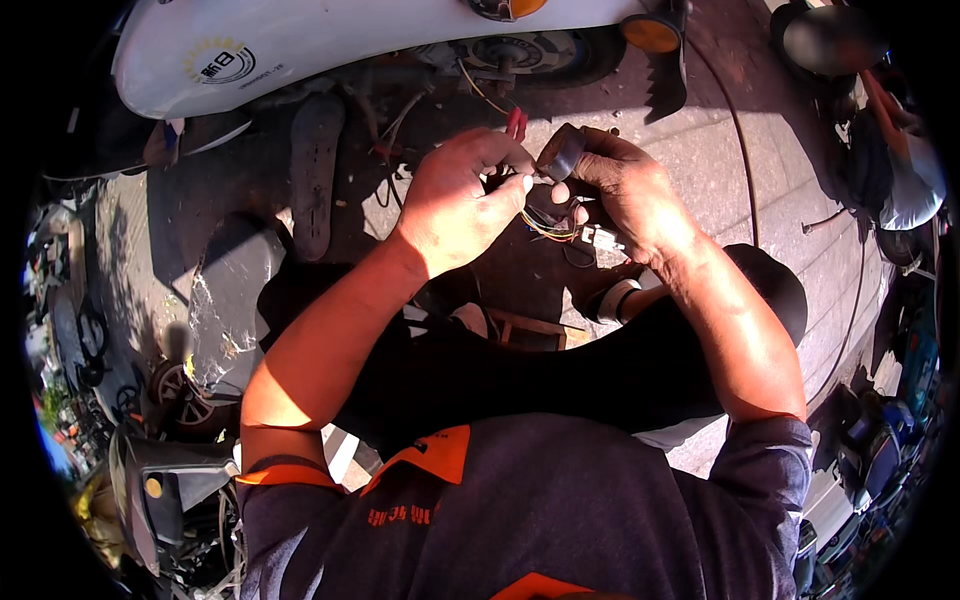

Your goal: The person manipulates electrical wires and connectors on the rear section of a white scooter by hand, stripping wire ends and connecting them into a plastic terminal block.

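Note:
My right hand (pixel 637 195) grips a roll of dark tape (pixel 562 152) between thumb and fingers, close to the left fingertips. Facing it, my left hand (pixel 462 200) is closed in a pinch on thin wires. Several coloured wires (pixel 545 226) run on below both hands to a white plug connector (pixel 601 238), just under my right palm. Two slim red pieces (pixel 516 124) stick up behind the left fingers; I cannot make out what they belong to. The exact spot where tape and wires meet is hidden by my fingertips.
Ahead lies a white vehicle body panel (pixel 300 50) with a wheel (pixel 510 55) and an orange reflector (pixel 651 34). A long dark flat part (pixel 316 175) rests on the paved ground, left of my hands. A hose (pixel 740 140) curves along the right. Assorted parts crowd both sides.

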A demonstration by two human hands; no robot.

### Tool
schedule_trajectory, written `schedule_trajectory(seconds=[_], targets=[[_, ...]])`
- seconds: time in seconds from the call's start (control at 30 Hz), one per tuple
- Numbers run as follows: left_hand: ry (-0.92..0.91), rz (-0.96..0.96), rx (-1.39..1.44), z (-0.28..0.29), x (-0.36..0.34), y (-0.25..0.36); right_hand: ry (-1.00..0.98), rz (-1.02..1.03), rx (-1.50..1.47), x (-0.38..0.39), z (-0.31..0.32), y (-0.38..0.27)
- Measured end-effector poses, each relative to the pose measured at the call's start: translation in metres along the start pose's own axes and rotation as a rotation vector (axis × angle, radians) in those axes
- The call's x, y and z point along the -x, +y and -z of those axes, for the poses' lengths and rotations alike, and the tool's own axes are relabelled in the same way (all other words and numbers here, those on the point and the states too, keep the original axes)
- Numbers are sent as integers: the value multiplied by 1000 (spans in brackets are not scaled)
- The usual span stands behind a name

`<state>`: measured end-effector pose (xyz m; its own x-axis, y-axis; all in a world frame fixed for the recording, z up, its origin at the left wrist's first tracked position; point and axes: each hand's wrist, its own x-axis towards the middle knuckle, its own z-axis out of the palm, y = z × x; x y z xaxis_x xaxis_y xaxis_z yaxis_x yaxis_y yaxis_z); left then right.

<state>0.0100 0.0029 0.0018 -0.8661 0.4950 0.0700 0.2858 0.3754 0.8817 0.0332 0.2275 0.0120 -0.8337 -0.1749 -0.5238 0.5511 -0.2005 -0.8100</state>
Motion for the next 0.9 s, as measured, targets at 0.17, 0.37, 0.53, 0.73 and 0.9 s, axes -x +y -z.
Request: schedule_trajectory(seconds=[0.17,0.37,0.53,0.73,0.9], targets=[[23,144,115,-5,2,-11,91,-3,56,-7,0,11],[-33,360,418,5,0,-16,83,392,449,7,-20,17],[-14,322,212,-9,-11,5,270,619,792,3,-3,28],[-30,317,380,-9,-6,-13,289,745,802,5,-3,26],[-44,353,384,-4,-6,-4,291,812,755,2,-10,29]])
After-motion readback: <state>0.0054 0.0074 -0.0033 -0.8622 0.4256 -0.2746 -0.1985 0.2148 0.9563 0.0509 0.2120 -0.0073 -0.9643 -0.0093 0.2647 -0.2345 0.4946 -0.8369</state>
